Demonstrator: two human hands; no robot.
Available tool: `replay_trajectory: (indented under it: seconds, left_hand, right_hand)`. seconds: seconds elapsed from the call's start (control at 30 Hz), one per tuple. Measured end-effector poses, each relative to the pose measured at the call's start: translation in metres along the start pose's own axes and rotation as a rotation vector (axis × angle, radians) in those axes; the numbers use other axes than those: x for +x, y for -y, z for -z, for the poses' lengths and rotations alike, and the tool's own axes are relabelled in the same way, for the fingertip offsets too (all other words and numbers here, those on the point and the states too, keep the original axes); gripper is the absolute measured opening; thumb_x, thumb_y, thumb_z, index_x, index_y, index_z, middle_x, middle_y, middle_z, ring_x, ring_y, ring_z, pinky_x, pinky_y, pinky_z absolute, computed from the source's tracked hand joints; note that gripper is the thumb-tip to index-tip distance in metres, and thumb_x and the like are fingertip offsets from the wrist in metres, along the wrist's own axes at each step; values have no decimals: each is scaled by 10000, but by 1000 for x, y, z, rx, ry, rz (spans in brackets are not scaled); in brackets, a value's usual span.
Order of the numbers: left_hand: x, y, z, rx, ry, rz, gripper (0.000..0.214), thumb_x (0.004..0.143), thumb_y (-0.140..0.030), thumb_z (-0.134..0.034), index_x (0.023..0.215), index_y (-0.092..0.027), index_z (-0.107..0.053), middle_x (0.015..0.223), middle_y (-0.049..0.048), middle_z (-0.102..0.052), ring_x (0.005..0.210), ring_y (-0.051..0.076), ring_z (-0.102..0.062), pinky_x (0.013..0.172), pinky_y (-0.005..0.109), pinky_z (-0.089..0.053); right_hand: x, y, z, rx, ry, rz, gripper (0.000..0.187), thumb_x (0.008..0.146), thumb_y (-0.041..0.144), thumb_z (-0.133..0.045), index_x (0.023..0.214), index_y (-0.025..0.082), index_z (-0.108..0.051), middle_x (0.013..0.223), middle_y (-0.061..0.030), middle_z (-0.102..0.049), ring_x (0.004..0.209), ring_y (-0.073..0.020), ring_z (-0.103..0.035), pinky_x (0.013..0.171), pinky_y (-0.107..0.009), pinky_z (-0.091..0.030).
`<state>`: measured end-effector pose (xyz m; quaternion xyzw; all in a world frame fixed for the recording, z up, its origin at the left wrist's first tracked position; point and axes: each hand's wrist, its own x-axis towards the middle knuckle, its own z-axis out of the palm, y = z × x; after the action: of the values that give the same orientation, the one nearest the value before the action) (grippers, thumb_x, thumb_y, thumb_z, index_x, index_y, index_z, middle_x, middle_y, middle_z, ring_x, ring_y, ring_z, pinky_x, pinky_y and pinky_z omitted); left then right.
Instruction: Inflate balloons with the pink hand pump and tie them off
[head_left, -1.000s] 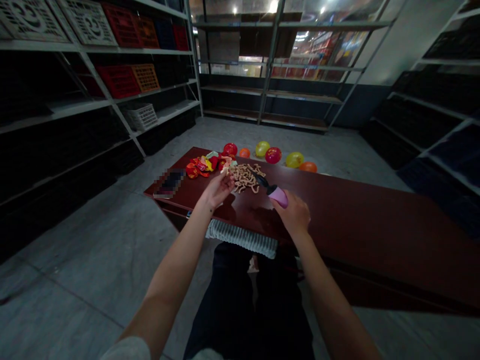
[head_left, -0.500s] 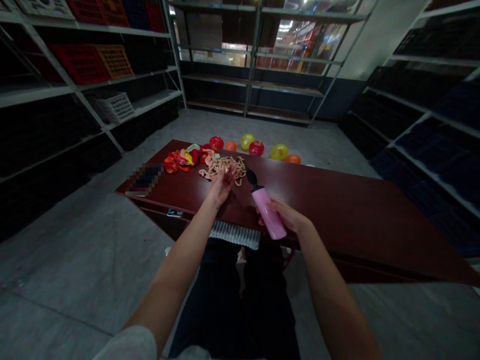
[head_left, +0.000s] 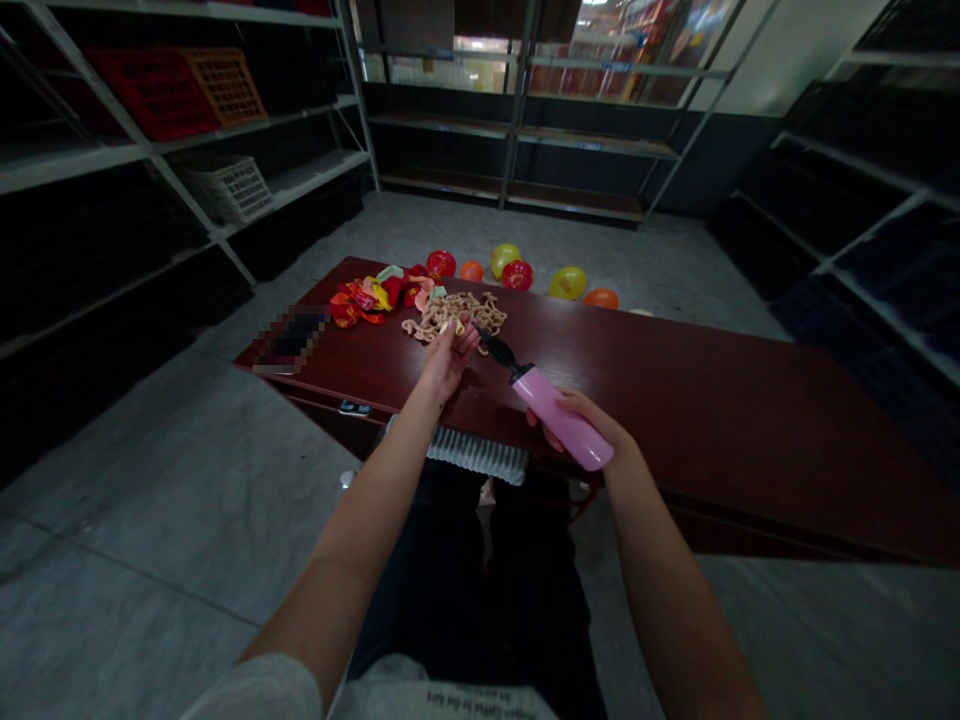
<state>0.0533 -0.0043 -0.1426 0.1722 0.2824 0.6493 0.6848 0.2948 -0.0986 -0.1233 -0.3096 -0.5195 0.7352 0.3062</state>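
Seated at a dark red wooden surface [head_left: 675, 400], a person now holds the pink balloon pump [head_left: 561, 427] lower and flatter than half a second ago, its smooth plastic cylinder tipped toward the upper left of the frame and its black nozzle aimed at the left hand [head_left: 444, 362]. The right hand [head_left: 592, 430], at centre frame, has its grip clenched round the pump's rear half, as before. The left hand has barely moved; its fingertips are pinched at the near edge of the pale balloon heap, beside the nozzle tip, though what they hold is too small to tell. A ribbed, light grey cloth [head_left: 480, 455] hangs over the near edge of the surface between the forearms. Just beyond the left hand lies a tangled heap of limp, pale peach uninflated balloons [head_left: 454, 312], with a crumpled pile of red, yellow and orange ones [head_left: 371, 298] to its left. Farther on, round glossy inflated balloons [head_left: 517, 275] in red, yellow and orange sit on the grey floor [head_left: 150, 480], before metal shelving [head_left: 247, 130] bearing latticed plastic crates [head_left: 225, 190].
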Motion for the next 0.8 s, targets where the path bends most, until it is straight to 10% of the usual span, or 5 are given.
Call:
replay_trajectory:
  seconds: [0.8]
  left_hand:
    - [-11,11,-4,304,174,-57,204,892,-327,-625,849,-143,-700,815,58,-723,643,93,-619,618,188,-446]
  right_hand:
    - [-3,3,-9,-19,-83,-61,393,805,451,-606,1075,165,-603,882,-76,-699,505,-128,-590,441,-264,-465]
